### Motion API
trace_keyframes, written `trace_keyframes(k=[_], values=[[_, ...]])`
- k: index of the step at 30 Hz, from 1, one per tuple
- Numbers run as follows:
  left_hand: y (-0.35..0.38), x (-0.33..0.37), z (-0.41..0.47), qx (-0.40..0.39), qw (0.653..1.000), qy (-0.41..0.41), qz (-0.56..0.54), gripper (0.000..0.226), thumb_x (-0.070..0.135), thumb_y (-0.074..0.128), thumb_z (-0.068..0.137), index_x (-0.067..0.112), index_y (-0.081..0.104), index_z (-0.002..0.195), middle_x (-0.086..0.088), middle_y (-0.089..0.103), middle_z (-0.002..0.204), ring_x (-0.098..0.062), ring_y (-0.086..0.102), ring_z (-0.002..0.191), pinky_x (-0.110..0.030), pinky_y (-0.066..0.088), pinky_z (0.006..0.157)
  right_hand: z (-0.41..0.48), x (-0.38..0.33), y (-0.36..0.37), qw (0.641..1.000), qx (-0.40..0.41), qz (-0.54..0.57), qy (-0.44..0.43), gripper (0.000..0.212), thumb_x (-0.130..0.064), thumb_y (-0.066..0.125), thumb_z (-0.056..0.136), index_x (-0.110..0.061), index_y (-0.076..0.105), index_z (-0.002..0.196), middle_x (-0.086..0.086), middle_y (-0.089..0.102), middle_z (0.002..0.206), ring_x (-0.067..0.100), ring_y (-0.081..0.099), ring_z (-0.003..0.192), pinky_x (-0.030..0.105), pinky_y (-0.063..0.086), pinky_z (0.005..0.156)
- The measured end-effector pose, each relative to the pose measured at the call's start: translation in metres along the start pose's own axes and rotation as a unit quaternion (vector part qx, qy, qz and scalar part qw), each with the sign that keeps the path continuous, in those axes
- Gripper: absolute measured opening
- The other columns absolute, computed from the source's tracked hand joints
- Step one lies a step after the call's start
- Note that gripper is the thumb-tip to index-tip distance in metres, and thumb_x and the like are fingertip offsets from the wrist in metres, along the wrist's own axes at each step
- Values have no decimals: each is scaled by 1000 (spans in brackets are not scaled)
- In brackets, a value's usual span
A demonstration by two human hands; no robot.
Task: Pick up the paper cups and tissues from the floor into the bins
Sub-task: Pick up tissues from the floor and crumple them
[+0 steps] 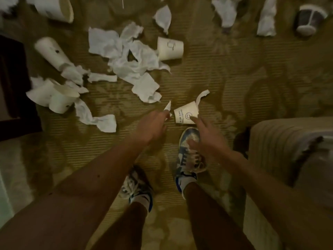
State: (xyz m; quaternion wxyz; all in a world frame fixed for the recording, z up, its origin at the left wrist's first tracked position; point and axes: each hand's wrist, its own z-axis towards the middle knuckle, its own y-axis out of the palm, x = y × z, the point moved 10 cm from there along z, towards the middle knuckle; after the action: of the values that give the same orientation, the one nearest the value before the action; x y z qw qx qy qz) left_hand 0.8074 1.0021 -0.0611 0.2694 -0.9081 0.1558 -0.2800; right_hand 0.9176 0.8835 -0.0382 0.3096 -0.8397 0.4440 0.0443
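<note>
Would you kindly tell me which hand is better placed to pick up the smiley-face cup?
Right: the right hand is open, its fingers at the smiley-face cup, whereas the left hand is busy pinching a tissue scrap.

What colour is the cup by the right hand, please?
White paper cup with black smiley and lettering; head view.

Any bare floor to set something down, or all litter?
Bare carpet right of centre, between the smiley cup, the printed cup and the beige seat. Crowded on the left: tissue heap and tipped cups.
</note>
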Motion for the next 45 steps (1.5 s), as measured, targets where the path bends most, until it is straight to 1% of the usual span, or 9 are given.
trace_keyframes(k=[8, 12, 15, 20, 26, 32, 36, 42, 45], values=[[53, -18, 56, 60, 953, 210, 210, 66, 34, 57, 96, 20, 25, 153, -14, 42, 141, -30, 56, 110, -41, 53, 82, 105, 9, 21, 973, 53, -211, -81, 115, -57, 78, 70, -30, 5, 155, 4, -3, 165, 32, -1, 150, 59, 19, 116], [51, -14, 53, 137, 904, 321, 246, 44, 21, 73, 86, 4, 63, 126, -13, 66, 112, -25, 65, 84, -34, 53, 61, 127, 21, 20, 974, 68, -211, -56, 116, -60, 80, 64, -32, 13, 154, 10, -12, 163, 41, -7, 148, 61, 20, 114], [42, -20, 55, 186, 896, 359, 185, 34, 11, 85, 71, 0, 74, 102, -15, 70, 95, -28, 68, 74, -31, 53, 56, 130, 17, 13, 971, 110, -197, -74, 93, -58, 81, 63, -23, 44, 141, 17, 19, 157, 41, 14, 143, 54, 27, 111], [15, -42, 60, 225, 925, 305, 26, 26, 25, 72, 89, 1, 69, 96, -16, 63, 98, -26, 62, 83, -35, 55, 65, 135, -12, -19, 969, 210, -71, -109, 69, -55, 83, 58, -17, 58, 110, 2, 50, 106, 19, 50, 96, 31, 40, 73], [-28, -76, 54, 261, 921, 206, -204, 18, 31, 55, 100, 15, 62, 99, 9, 61, 86, -3, 55, 76, -27, 48, 66, 152, -60, -24, 969, 128, 161, -134, 74, -67, 84, 45, -37, 58, 108, -12, 62, 102, 7, 63, 89, 29, 57, 69], [-49, -118, 35, 288, 873, 85, -384, 33, 21, 44, 102, 52, 55, 106, 19, 64, 91, 2, 64, 81, -8, 47, 63, 161, -77, -36, 885, 58, 451, -97, 75, -58, 83, 47, -27, 64, 113, -7, 76, 98, 10, 73, 84, 25, 55, 59], [-42, -153, 38, 267, 857, -10, -441, 26, 35, 40, 86, 42, 64, 92, 23, 64, 95, 5, 57, 84, -17, 43, 68, 167, -83, -29, 823, 8, 561, -89, 54, -55, 73, 64, -27, 65, 110, -3, 76, 87, 12, 73, 75, 29, 57, 55], [-44, -137, 79, 266, 960, 9, -83, 59, 72, 43, 88, 42, 40, 139, -1, 39, 127, -15, 36, 116, -33, 37, 93, 171, -77, -13, 787, -29, 615, -39, 59, -53, 70, 66, -20, 64, 115, 7, 77, 91, 21, 75, 77, 36, 57, 55], [-24, -112, 96, 253, 959, 71, 104, 63, 71, 44, 89, 36, 41, 141, -8, 39, 133, -25, 37, 118, -39, 38, 92, 174, -61, -13, 777, -16, 630, -9, 61, -56, 72, 64, -17, 66, 110, 11, 75, 88, 26, 75, 76, 44, 58, 59]])
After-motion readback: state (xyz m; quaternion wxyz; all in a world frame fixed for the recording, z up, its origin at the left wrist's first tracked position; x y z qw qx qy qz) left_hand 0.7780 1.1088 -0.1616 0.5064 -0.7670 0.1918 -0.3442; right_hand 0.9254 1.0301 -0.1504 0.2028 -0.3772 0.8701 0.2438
